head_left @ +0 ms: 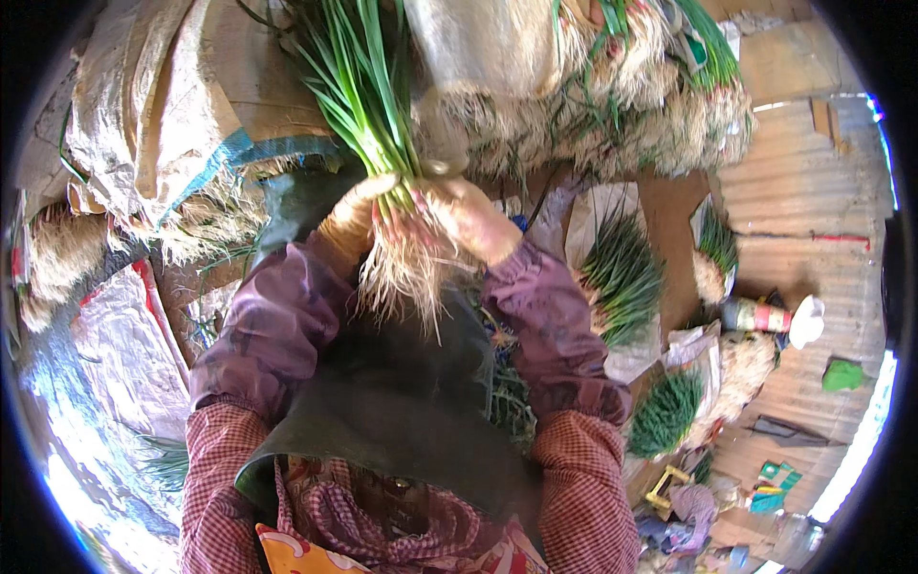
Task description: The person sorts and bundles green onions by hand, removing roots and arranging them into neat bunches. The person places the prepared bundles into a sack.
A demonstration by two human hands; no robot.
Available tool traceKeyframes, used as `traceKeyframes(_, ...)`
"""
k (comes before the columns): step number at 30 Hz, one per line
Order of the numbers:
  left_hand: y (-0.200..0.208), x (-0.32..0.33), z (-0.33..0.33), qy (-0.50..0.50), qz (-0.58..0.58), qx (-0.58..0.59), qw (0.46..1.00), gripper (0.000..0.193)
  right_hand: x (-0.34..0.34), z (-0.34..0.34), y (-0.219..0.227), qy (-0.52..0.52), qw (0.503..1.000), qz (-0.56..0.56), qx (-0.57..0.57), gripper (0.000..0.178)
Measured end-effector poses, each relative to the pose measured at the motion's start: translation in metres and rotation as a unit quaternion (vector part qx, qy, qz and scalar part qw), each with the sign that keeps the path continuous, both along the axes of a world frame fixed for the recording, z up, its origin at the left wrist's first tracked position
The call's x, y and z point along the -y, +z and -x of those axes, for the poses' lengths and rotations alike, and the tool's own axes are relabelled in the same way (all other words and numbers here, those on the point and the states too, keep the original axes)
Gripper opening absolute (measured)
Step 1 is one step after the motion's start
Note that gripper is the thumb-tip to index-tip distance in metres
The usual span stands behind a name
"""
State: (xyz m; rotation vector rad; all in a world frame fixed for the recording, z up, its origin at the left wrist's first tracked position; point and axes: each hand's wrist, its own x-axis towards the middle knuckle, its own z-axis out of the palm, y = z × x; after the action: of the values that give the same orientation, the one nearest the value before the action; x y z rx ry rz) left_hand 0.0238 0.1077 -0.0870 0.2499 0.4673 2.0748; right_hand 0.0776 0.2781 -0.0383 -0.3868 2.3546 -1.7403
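Note:
A bunch of spring onions (375, 124) stands upright between my gloved hands, green leaves up and pale, stringy roots hanging down over my dark apron (382, 392). My left hand (346, 225) is closed on the left side of the stems, just above the reddish bulbs. From the other side my right hand (470, 218) wraps round the same stems; its fingers are partly hidden and a little blurred. Purple sleeve covers (273, 311) reach over both forearms.
Beyond my hands, rooty onions (660, 120) are piled high, partly under pale woven sacks (488, 43). More onion bunches (622, 273) lie on sheets to the right. A corrugated wall (798, 201) runs along the right side. Another person (684, 517) is at the lower right.

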Motion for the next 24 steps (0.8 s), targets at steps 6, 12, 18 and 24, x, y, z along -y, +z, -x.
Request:
traceKeyframes(6, 0.037, -0.011, 0.014, 0.091, -0.047, 0.015, 0.995, 0.028, 0.003, -0.048, 0.048, -0.044, 0.959, 0.205, 0.192, 0.039)
traceKeyframes(12, 0.045, -0.013, 0.061, 0.155, -0.057, 0.063, 0.984, 0.023, -0.029, -0.171, 0.066, -0.074, 0.948, 0.247, 0.184, 0.026)
traceKeyframes(18, 0.074, -0.066, 0.041, 0.174, -0.069, 0.069, 0.980, 0.023, -0.084, -0.180, 0.000, -0.280, 0.925, -0.253, -0.039, 0.040)
traceKeyframes(24, 0.072, -0.126, -0.014, 0.338, 0.109, -0.012, 0.935, 0.026, -0.029, -0.054, 0.055, -0.424, 0.747, -0.188, -0.476, 0.045)
